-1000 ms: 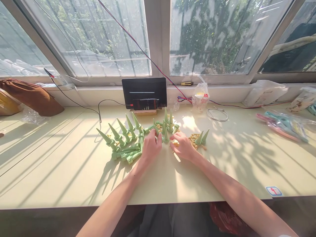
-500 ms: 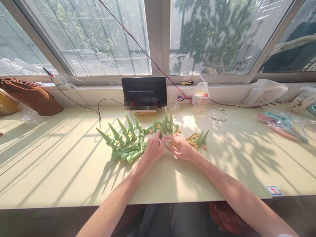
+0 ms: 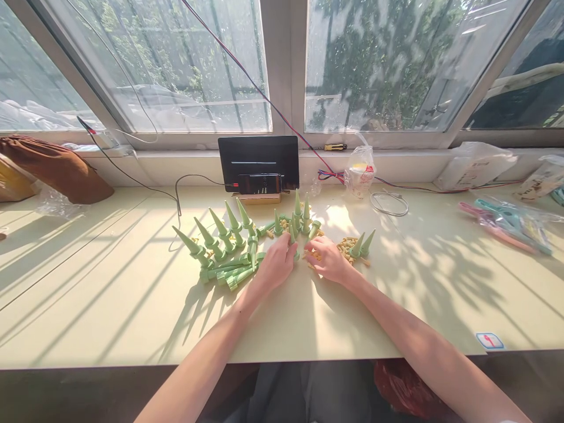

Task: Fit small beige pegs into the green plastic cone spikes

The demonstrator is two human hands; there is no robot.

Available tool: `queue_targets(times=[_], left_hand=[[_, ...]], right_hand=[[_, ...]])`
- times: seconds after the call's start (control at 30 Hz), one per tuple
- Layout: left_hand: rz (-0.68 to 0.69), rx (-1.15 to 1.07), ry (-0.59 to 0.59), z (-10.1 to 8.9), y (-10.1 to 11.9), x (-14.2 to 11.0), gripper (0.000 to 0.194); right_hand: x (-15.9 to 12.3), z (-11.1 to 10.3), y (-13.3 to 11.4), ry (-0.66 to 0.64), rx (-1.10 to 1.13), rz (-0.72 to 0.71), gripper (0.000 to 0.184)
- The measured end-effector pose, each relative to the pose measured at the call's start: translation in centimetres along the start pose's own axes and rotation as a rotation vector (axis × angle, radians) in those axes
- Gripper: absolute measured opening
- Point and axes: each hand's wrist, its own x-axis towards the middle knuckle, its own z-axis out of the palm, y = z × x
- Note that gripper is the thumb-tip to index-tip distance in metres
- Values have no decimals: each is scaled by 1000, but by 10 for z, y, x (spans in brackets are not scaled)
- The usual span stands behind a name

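Note:
My left hand [image 3: 277, 264] is closed around a green plastic spike [image 3: 292, 235] that points upward; its lower end is partly hidden by my fingers. My right hand [image 3: 330, 259] has its fingers curved and apart over small tan pegs [image 3: 314, 257], just right of my left hand. Left of my hands, several green spikes with collars [image 3: 224, 230] stand in a slanted row. Green tube-like pieces [image 3: 238, 275] lie in front of them. More upright green spikes [image 3: 298, 212] stand behind my fingers.
Two green cones [image 3: 361, 244] stand beside a pile of tan pegs [image 3: 346, 245] at the right. Behind are a tablet [image 3: 259, 150] with a phone [image 3: 259, 184] before it, a bagged cup [image 3: 360, 170] and a coiled white cable [image 3: 389, 204]. Bagged pink and teal tools [image 3: 506, 220] lie far right.
My right hand has drawn away from my left hand, slightly to the right, and its fingers have spread over the pegs. My left hand stays nearly in place with the spike.

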Motion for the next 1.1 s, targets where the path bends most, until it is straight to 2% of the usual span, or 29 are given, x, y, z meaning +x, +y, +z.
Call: queue_targets(times=[0.43,0.7,0.93,1.1], left_hand=[[-18,8,-29,-3,-1,0,16],[-22,28,-41,2,-4,-1,16],[35,66,-11,6,-7,-1,22],[19,52,-24,7,-9,-1,25]], right_hand=[[0,10,10,-1,-40,48,5],[1,13,12,11,-37,48,5],[0,14,11,30,-30,42,15],[1,13,7,55,-16,48,19]])
